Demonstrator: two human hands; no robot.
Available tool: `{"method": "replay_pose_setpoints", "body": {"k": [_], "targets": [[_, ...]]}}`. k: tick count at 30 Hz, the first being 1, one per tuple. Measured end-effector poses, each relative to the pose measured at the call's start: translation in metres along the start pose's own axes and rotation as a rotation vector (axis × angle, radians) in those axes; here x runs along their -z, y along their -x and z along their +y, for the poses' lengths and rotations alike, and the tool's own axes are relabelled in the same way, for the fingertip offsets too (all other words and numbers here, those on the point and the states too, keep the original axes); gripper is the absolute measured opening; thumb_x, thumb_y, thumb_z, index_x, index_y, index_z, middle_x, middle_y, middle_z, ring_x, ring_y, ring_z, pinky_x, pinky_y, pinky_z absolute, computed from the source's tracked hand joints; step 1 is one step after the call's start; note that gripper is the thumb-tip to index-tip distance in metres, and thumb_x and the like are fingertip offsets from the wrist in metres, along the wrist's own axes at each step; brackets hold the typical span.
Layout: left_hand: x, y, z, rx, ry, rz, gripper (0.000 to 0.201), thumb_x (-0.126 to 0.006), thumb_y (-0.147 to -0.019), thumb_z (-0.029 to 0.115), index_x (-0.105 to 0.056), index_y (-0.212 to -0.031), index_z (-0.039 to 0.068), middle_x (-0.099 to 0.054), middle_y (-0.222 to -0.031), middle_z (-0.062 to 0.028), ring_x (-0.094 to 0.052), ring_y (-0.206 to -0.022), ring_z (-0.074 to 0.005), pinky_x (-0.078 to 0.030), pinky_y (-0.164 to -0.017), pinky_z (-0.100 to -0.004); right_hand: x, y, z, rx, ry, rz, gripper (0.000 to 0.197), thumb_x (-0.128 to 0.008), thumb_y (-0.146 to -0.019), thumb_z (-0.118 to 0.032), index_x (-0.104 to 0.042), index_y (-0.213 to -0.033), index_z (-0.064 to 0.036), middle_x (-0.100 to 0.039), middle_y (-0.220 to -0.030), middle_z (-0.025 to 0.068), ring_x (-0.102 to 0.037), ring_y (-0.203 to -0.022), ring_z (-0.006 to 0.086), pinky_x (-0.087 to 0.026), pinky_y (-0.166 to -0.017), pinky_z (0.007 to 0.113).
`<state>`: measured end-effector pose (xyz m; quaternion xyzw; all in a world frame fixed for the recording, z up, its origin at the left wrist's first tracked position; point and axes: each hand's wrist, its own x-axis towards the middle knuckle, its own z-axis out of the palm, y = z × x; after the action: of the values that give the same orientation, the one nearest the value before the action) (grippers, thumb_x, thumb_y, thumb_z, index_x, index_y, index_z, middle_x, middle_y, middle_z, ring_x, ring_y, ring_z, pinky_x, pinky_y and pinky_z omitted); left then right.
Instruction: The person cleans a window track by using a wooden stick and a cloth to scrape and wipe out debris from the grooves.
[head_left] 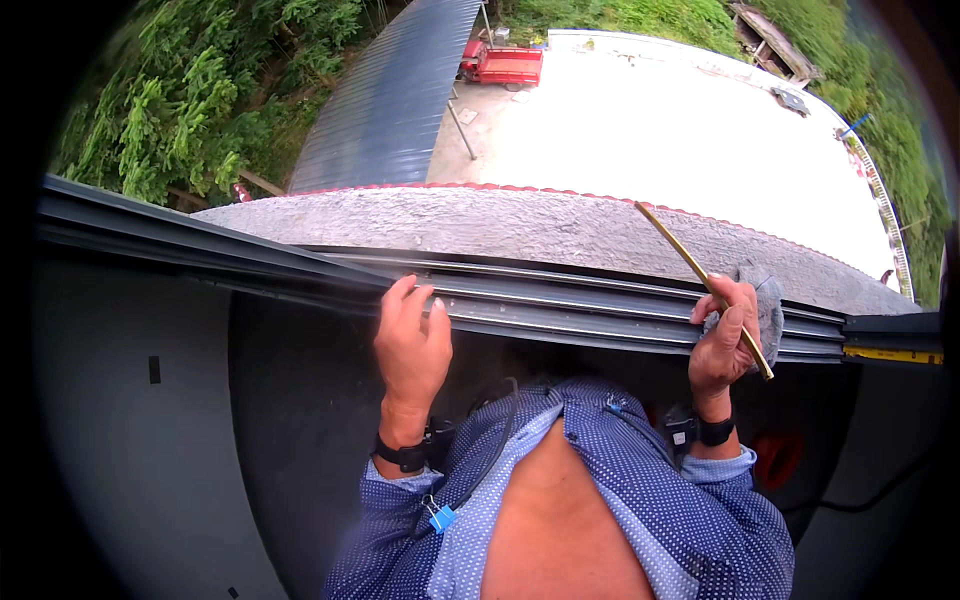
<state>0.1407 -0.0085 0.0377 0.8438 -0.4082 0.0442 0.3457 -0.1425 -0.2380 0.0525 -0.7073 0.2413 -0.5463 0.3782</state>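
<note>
Fingers of the left hand (412, 348): curled loosely, thumb parted, nothing in them that I see; contact with the long dark-grey metal window track (570, 307) unclear.
Fingers of the right hand (722, 345): nearly closed, pinching a slender gold-coloured, metal-looking strip (670, 245).
Track: rigid-looking, below both hands.
Grey rumpled fabric cloth (769, 310): against the right hand, probably soft; whether gripped, I can't tell.
Strip: slanting across the track; likely light, stiff, slippery; best held near its middle.

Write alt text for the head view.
A person's right hand holds a thin gold-coloured strip by a grey cloth; the empty left hand is at the dark window track. Beyond the rough ledge, a red truck stands outside.
</note>
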Motion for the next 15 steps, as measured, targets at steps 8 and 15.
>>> {"method": "replay_pose_setpoints", "body": {"k": [8, 15], "targets": [[0.008, -0.017, 0.007, 0.119, -0.278, -0.191, 0.013, -0.068, -0.091, 0.014, -0.067, -0.095, 0.001, -0.061, -0.144, -0.031, -0.074, -0.08, -0.0446, -0.06, -0.079, -0.052, -0.08, 0.017, -0.019, -0.426, -0.472, -0.365, 0.018, -0.066, -0.107, -0.009, -0.074, -0.116, 0.0037, -0.071, -0.091, 0.007, -0.064, -0.065, 0.008, -0.05, -0.056, 0.022], [0.004, -0.03, 0.027, 0.162, -0.511, -0.336, 0.017, -0.064, -0.09, 0.017, -0.065, -0.094, 0.001, -0.06, -0.143, -0.0345, -0.072, -0.088, -0.0512, -0.058, -0.084, -0.059, -0.104, 0.015, -0.015, -0.525, -0.487, -0.445, 0.02, -0.064, -0.108, -0.01, -0.073, -0.12, 0.0026, -0.073, -0.09, 0.0064, -0.065, -0.067, 0.007, -0.052, -0.059, 0.021]]}}
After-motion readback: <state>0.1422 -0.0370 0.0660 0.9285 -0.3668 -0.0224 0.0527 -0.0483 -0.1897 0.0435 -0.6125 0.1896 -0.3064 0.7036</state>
